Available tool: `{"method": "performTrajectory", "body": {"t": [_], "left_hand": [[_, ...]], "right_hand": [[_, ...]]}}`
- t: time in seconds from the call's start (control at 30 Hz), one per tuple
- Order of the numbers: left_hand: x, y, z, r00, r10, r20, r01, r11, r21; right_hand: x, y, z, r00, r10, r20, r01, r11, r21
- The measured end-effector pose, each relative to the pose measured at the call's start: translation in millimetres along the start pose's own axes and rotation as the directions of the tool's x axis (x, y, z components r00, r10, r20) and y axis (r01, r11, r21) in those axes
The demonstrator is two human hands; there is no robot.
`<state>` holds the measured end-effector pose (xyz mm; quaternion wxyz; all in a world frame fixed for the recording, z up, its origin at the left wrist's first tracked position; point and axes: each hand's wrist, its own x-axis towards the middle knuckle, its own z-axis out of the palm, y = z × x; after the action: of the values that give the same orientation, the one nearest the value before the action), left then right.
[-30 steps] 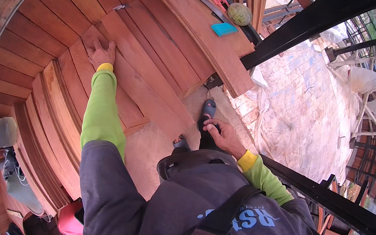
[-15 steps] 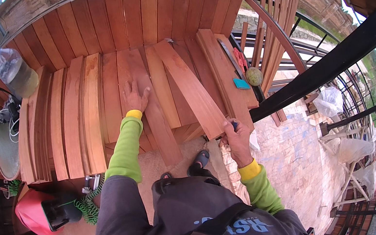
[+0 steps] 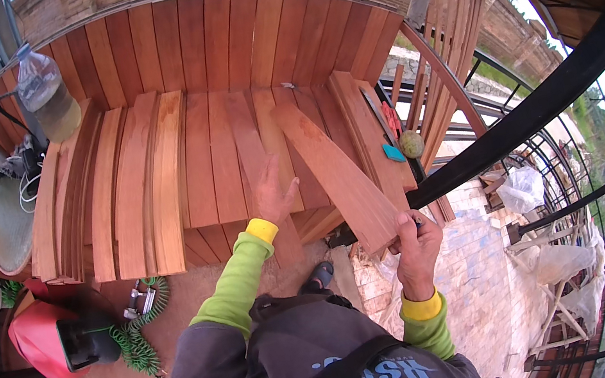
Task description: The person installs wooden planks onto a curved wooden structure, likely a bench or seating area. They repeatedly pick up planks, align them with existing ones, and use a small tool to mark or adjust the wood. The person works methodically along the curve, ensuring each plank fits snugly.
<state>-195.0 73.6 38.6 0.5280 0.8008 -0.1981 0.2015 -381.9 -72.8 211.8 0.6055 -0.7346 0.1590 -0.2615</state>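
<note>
Head view. I observe the left hand (image 3: 274,191) near the front edge of the bench (image 3: 198,182), palm down, fingers extended and thumb spread to the right. It is released and holds nothing. It is above a loose plank (image 3: 248,138); I cannot tell whether it makes contact. I see the right hand (image 3: 416,248) beyond the bench's front edge, fingers bent, gripping the near corner of a long plank (image 3: 335,172). A small dark object (image 3: 417,223) shows at its fingers; I cannot identify it.

The long plank is reddish-brown and flat, with a square-cut near end. It lies diagonally over the bench, its near end overhanging the front edge.

Compared with the frame half a second earlier, I register the long plank farther forward: its far end is now apart from the bench's backrest (image 3: 216,44). The left hand has shifted from mid-bench toward the front edge. The right hand's grip on the long plank is maintained.
</note>
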Motion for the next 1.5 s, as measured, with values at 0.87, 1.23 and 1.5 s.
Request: {"method": "performTrajectory", "body": {"t": [0.87,1.23,1.5], "left_hand": [[61,146,-105,0.947,0.32,-0.019,-0.318,0.944,0.087],[26,126,-100,0.9,-0.351,-0.258,0.385,0.919,0.091],[2,89,-106,0.875,-0.403,-0.268,0.467,0.848,0.249]], "right_hand": [[43,51,-37,0.991,0.09,-0.1,-0.072,0.984,0.163],[2,190,66,0.946,0.04,0.322,0.177,0.767,-0.616],[3,193,91,0.904,0.094,0.418,0.179,0.804,-0.567]]}}
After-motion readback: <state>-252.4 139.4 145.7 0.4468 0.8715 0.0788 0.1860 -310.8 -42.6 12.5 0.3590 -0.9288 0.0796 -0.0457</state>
